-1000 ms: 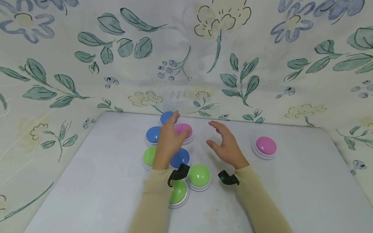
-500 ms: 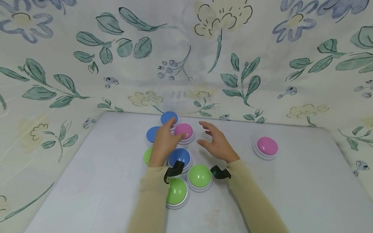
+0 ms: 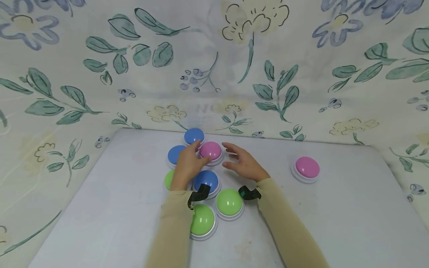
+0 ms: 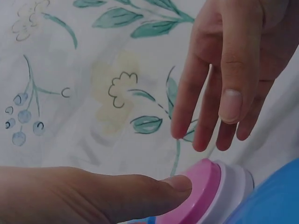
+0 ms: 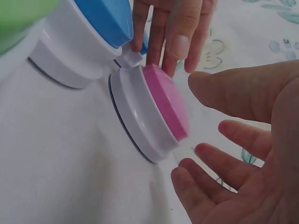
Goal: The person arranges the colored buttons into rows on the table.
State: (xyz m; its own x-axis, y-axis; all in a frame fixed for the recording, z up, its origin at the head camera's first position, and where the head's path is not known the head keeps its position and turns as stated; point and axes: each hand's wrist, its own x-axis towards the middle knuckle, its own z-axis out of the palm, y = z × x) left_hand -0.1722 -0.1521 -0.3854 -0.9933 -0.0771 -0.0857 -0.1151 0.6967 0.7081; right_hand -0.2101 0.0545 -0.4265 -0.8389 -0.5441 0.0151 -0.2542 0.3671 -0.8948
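A pink dome push button (image 3: 210,151) with a white round base lies on the white table, between my two hands. Left of it is my left hand (image 3: 188,164), fingers extended and thumb overlapping the dome's near edge; whether it touches I cannot tell. On the other side my right hand (image 3: 245,164) hovers close, thumb and fingers spread around an empty gap. In the right wrist view the pink button (image 5: 166,102) has a small gap to the right fingers (image 5: 224,163). The left thumb (image 4: 154,191) crosses in front of the pink dome (image 4: 205,186) in the left wrist view.
Close by sit blue buttons (image 3: 194,136) at the back, another blue button (image 3: 206,181) in front and green buttons (image 3: 229,202) nearer me. A second pink button (image 3: 307,167) lies apart on the right. Flower-patterned cloth (image 3: 234,74) rises behind the table (image 3: 335,208).
My right hand has moved left, toward the pink button. My left hand has shifted slightly left and nearer me, lower beside it. The buttons look unmoved.
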